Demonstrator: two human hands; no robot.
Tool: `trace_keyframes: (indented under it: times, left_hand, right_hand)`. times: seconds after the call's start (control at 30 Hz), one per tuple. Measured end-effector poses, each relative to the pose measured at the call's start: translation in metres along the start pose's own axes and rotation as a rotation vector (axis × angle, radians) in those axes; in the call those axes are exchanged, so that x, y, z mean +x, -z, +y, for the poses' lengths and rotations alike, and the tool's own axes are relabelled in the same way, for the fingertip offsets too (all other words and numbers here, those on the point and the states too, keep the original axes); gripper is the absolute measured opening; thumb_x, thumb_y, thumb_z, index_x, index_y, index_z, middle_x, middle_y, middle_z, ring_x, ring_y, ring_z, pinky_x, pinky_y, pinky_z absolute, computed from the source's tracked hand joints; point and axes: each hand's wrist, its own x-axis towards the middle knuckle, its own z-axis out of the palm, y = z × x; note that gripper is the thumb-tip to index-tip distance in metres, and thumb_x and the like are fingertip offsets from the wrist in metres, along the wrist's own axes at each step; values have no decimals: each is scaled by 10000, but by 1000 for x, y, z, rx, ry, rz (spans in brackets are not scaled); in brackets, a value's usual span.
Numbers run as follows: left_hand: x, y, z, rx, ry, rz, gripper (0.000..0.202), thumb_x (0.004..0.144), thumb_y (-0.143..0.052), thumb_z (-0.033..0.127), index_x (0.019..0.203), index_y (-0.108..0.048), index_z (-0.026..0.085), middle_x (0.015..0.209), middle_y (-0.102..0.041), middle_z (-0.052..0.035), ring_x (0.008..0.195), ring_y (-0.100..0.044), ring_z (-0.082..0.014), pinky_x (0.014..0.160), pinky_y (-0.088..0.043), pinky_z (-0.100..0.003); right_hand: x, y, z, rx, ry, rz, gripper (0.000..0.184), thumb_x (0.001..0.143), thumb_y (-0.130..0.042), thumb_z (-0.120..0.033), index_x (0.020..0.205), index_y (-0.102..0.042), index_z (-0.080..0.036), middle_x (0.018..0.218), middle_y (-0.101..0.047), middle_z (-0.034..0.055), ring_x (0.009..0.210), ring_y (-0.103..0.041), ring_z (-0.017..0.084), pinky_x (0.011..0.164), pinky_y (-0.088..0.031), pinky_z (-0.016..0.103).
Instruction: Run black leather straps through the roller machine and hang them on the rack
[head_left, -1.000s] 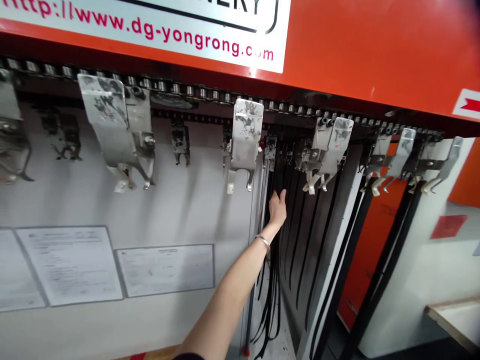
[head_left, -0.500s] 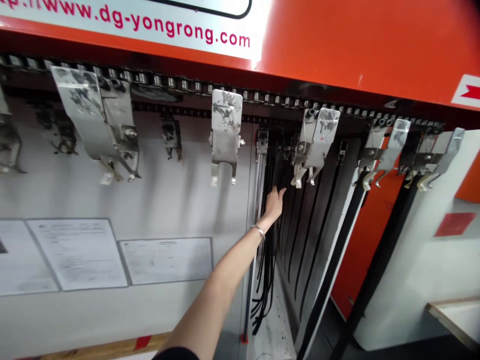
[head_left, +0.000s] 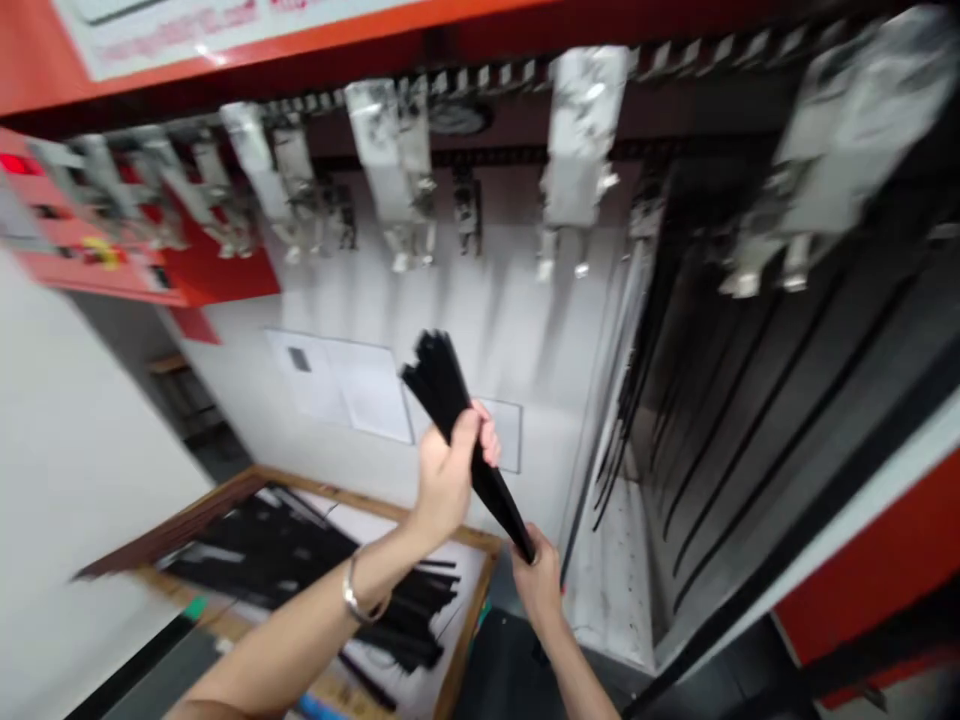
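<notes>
A bundle of black flat strips is held upright and tilted in front of me. My left hand, with a metal bracelet on its wrist, is closed around the middle of the bundle. My right hand grips the bundle's lower end. Above, a row of metal clips hangs from a chain under the orange machine housing; the clip right above the bundle holds nothing. The picture is smeared by motion.
A wood-framed tray at the lower left holds several loose black strips. To the right, more black strips hang inside the machine's open bay. Papers are stuck on the white panel behind. An orange control panel sits far left.
My left hand has come away from the strips hanging in the bay. Both hands now hold a bundle of black strips, and my view has swung left and down.
</notes>
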Motion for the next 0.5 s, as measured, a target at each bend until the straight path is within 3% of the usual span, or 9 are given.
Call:
trace_keyframes:
  times: [0.1, 0.17, 0.23, 0.3, 0.37, 0.43, 0.5]
  left_hand:
    - [-8, 59, 65, 64, -114, 163, 268, 887, -521, 459, 792, -544, 210, 565, -414, 48, 467, -411, -82, 451, -369, -225]
    - [-3, 105, 109, 157, -188, 269, 305, 921, -457, 457, 785, -536, 196, 552, -381, 51, 450, -381, -71, 424, -336, -198]
    - [6, 163, 150, 259, -263, 374, 361, 959, -368, 443, 765, -522, 180, 543, -356, 52, 441, -355, -58, 418, -303, -170]
    - [15, 236, 185, 334, -295, 501, 403, 971, -343, 438, 726, -515, 168, 548, -352, 48, 453, -343, -49, 425, -296, -153]
    - [21, 322, 209, 334, -270, 643, 396, 952, -402, 451, 687, -512, 178, 564, -359, 45, 476, -345, -53, 417, -321, -160]
    - [21, 412, 217, 335, -218, 807, 406, 938, -416, 479, 654, -491, 199, 562, -358, 42, 477, -348, -73, 396, -347, -187]
    - [13, 496, 205, 355, -110, 1010, 408, 941, -395, 477, 645, -461, 205, 539, -361, 45, 476, -371, -93, 404, -380, -212]
  right_hand:
    - [-56, -34, 29, -11, -141, -171, 254, 840, -533, -321, 907, -689, -132, 732, -704, 56, 720, -658, 239, 713, -522, 315]
    - [-96, -52, 47, 2, -202, -235, 304, 832, -536, -350, 955, -693, -120, 817, -731, 88, 791, -680, 257, 742, -530, 317]
    - [-129, -67, 62, 27, -224, -323, 358, 831, -529, -378, 1007, -696, -114, 911, -743, 116, 885, -691, 273, 796, -537, 323]
    - [-153, -82, 72, 27, -242, -423, 397, 833, -518, -426, 1012, -709, -128, 938, -750, 123, 923, -699, 282, 808, -548, 324]
    - [-169, -98, 77, -43, -260, -508, 405, 817, -531, -476, 989, -730, -167, 921, -761, 113, 922, -710, 286, 783, -563, 317]
    - [-179, -114, 78, -187, -263, -579, 362, 767, -584, -484, 929, -751, -207, 862, -768, 106, 891, -721, 296, 742, -573, 311]
    - [-183, -130, 78, -344, -248, -620, 285, 709, -634, -442, 851, -763, -231, 787, -762, 107, 830, -730, 306, 704, -576, 319]
